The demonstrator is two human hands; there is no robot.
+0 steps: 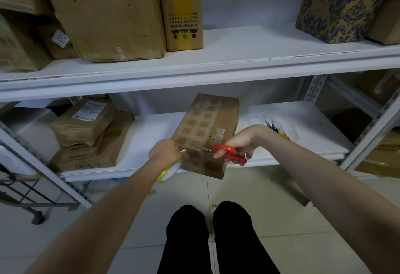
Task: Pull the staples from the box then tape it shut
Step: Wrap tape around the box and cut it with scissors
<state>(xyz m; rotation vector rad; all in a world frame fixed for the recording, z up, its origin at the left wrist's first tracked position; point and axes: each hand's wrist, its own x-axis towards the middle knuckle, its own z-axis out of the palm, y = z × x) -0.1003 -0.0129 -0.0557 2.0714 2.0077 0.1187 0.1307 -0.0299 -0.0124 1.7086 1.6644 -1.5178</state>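
A white shelf (285, 130) runs behind both hands. The cardboard box (207, 120) lies on it between the hands, its near end hanging over the front edge. The left hand (165, 151) is curled tight against the box's near left corner; what it pinches cannot be told. The right hand (240, 141) grips red scissors (227, 152), blades pointing left along the box's top edge. A yellow-rimmed tape roll (170, 172) sits just under the left hand.

Dim even light, soft focus, bowed edges
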